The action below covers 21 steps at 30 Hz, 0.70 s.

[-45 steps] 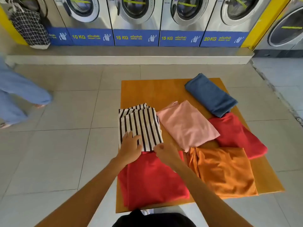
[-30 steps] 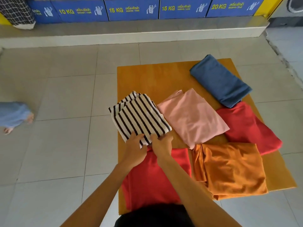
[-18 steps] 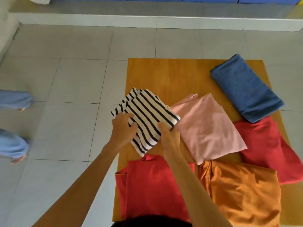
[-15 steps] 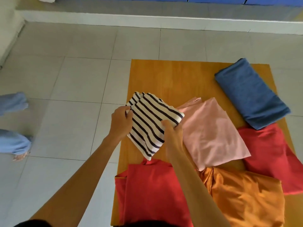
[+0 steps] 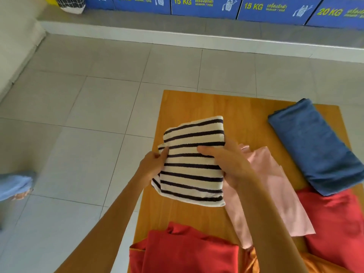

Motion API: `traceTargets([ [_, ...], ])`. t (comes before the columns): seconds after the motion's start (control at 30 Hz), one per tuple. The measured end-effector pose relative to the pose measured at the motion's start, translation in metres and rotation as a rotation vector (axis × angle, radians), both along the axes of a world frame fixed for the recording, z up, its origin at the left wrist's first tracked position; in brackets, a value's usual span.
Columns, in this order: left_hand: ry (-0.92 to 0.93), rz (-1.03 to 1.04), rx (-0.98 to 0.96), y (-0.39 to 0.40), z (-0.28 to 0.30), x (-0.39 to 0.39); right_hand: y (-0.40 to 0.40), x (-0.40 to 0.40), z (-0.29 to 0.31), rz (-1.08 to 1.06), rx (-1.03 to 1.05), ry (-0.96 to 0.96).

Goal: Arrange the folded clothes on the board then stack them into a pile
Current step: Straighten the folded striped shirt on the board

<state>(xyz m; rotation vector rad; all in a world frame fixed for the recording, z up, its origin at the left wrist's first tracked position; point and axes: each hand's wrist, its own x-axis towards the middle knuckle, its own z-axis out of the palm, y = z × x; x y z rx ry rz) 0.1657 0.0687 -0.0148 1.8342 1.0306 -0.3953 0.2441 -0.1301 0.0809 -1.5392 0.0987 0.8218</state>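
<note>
Striped shirt [image 5: 194, 160] has lifted off the board [image 5: 197, 107] — left hand [image 5: 151, 166] and right hand [image 5: 230, 162] gripping it (2 sides).

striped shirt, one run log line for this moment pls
phase: lifting | striped shirt: held above board | left hand: gripping left edge | right hand: gripping right edge | pile: not started

Striped folded cloth [image 5: 194, 164] lifted, other folded clothes [image 5: 313, 142] on board [image 5: 197, 107]

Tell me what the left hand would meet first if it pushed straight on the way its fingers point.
The striped garment it already grips; the left hand points right, so beyond that probably the right hand.
</note>
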Motion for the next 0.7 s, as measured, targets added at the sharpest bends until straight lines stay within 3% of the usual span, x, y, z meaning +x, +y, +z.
traceTargets([
  [0.07, -0.007, -0.016, -0.158, 0.002, 0.008, 0.006, -0.001, 0.018, 0.02, 0.079, 0.061, 0.01],
  [0.2, -0.283, 0.147, -0.788, 0.003, 0.011, 0.022, -0.002, 0.053, 0.042, 0.15, 0.172, 0.049],
  [0.3, -0.351, 0.2, -0.944, 0.009, 0.019, 0.037, 0.001, 0.075, 0.049, 0.17, 0.24, 0.083],
  [0.37, -0.365, 0.238, -0.932, 0.015, 0.026, 0.052, 0.004, 0.091, 0.049, 0.158, 0.26, 0.075],
  [0.5, -0.417, 0.249, -0.729, 0.04, 0.039, 0.087, 0.011, 0.126, 0.031, 0.082, 0.231, 0.058],
  [0.7, -0.368, 0.267, -0.249, 0.061, 0.024, 0.141, 0.028, 0.171, -0.049, -0.101, 0.002, 0.172],
])
